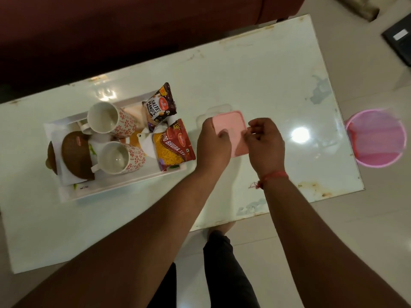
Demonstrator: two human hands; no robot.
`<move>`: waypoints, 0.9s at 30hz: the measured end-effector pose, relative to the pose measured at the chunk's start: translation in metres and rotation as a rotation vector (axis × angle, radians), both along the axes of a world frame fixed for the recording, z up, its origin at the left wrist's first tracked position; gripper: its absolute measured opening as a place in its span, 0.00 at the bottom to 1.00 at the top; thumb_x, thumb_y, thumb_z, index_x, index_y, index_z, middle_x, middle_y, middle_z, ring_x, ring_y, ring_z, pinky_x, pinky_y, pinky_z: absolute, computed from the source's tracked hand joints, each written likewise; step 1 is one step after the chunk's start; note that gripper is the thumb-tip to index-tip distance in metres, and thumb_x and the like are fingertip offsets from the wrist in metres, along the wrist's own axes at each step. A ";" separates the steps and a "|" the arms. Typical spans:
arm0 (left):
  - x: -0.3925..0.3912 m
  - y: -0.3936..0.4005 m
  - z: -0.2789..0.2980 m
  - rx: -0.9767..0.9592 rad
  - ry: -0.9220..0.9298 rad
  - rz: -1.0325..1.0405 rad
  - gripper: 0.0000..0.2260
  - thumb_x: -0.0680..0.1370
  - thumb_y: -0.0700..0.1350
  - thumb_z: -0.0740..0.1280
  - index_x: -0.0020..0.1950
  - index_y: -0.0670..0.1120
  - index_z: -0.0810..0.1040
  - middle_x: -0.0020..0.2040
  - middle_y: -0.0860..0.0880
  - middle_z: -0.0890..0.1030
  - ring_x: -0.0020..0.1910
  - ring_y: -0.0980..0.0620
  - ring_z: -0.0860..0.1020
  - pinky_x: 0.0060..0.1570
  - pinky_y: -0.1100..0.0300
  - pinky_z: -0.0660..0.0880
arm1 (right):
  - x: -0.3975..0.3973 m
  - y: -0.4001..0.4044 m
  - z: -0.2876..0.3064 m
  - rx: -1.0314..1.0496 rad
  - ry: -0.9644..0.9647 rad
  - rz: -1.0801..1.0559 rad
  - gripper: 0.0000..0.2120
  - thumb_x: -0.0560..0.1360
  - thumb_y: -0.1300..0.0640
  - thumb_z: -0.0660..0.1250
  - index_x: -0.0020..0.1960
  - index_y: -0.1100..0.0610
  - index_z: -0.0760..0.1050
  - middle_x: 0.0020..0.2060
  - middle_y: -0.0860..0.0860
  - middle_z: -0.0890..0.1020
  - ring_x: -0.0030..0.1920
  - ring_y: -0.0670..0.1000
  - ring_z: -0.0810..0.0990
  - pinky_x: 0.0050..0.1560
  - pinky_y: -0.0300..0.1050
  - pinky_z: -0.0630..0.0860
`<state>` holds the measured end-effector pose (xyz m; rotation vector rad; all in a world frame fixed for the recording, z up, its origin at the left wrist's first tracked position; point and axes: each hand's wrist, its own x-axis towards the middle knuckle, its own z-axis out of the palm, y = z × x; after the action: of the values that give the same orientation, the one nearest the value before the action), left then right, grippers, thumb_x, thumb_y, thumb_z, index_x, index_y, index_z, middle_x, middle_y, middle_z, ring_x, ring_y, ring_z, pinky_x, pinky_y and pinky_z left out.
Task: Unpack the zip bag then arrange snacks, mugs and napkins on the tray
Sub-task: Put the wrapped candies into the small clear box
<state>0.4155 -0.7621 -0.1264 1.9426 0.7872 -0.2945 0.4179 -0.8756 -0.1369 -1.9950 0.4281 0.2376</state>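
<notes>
A flat pink square pack (pixel 233 123) lies mid-table inside what looks like a clear zip bag (pixel 219 108). My left hand (pixel 213 145) grips the pack's left edge, and my right hand (pixel 264 143) pinches its right edge. To the left, a white tray (pixel 124 185) holds two white mugs with red flowers, one at the back (pixel 104 117) and one in front (pixel 115 157). The tray also holds a salted peanuts packet (pixel 159 105), a bhujia sev packet (pixel 174 144), white napkins (pixel 146 143) and a brown woven bowl (pixel 75 152).
The white glossy table (pixel 266 74) has worn edges. A dark red sofa (pixel 111 30) runs along its far side. A pink mesh bin (pixel 375 137) stands on the floor off the table's right end. My legs are at the near edge.
</notes>
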 end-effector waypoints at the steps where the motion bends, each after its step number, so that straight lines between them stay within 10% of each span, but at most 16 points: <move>1: 0.001 0.002 -0.002 0.049 0.006 0.020 0.19 0.81 0.40 0.60 0.72 0.45 0.67 0.68 0.44 0.74 0.66 0.45 0.73 0.60 0.56 0.72 | 0.007 0.006 -0.002 -0.007 -0.006 -0.016 0.08 0.75 0.62 0.67 0.53 0.52 0.77 0.39 0.41 0.79 0.38 0.33 0.77 0.40 0.25 0.72; 13: 0.024 0.006 -0.030 0.171 0.105 -0.043 0.30 0.79 0.32 0.57 0.79 0.44 0.55 0.73 0.43 0.62 0.68 0.42 0.69 0.65 0.55 0.71 | 0.033 0.042 -0.037 -0.305 -0.034 0.006 0.04 0.77 0.63 0.62 0.45 0.57 0.73 0.43 0.52 0.79 0.45 0.54 0.78 0.47 0.49 0.77; 27: 0.033 0.027 -0.036 0.220 0.091 -0.080 0.25 0.77 0.36 0.63 0.74 0.44 0.68 0.69 0.42 0.75 0.67 0.42 0.73 0.62 0.53 0.72 | 0.052 0.035 -0.040 -0.257 0.003 0.094 0.09 0.73 0.68 0.59 0.48 0.60 0.75 0.43 0.49 0.78 0.43 0.50 0.74 0.36 0.31 0.64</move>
<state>0.4490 -0.7355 -0.1628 2.1838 0.8313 -0.3594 0.4698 -0.8410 -0.1767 -2.2706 0.3820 0.2551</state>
